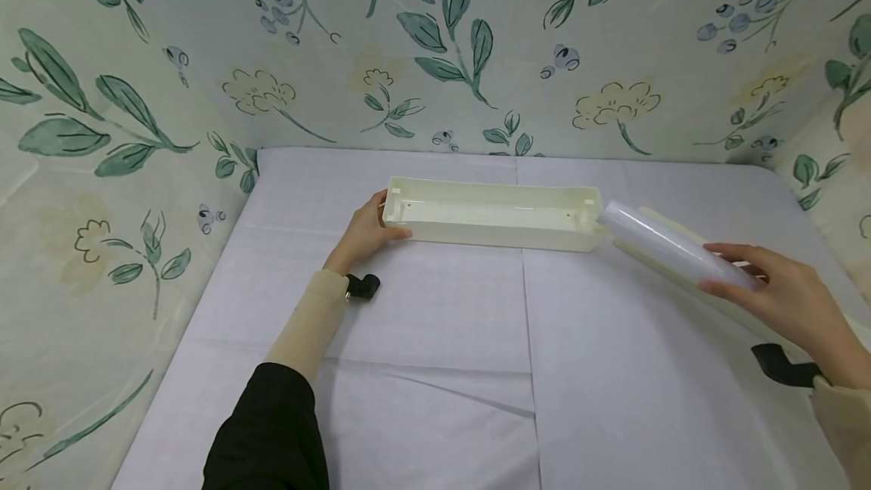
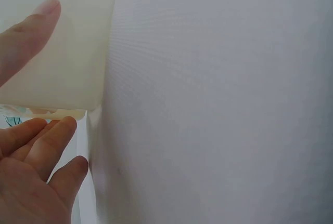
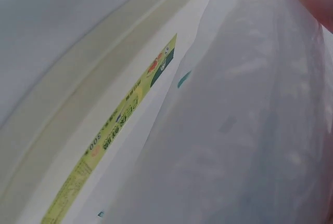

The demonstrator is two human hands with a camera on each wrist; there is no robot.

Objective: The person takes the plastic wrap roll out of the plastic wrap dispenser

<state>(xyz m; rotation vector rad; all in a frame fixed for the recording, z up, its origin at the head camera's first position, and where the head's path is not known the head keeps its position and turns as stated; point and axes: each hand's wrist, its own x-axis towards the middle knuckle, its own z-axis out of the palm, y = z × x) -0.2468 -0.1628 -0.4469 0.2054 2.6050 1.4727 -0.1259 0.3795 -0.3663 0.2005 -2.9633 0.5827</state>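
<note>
On the white cloth, a long cream plastic box [image 1: 503, 235] stands with its open side up and its hollow inside showing. My left hand [image 1: 363, 231] grips its left end, the thumb [image 2: 39, 34] against the front wall and the fingers around the end. At the right, my right hand [image 1: 792, 295] holds a roll of clear plastic film [image 1: 680, 246] by its near end. The roll's far end slants toward the box's right end. Beneath the roll lies a long cream lid [image 1: 643, 254], partly hidden. A yellow-green printed label [image 3: 117, 128] shows beside it in the right wrist view.
White cloth [image 1: 422, 399] with fold creases covers the table. Leaf-patterned fabric [image 1: 327, 44] hangs behind and at both sides. Black wrist mounts [image 1: 364, 286] sit at both wrists.
</note>
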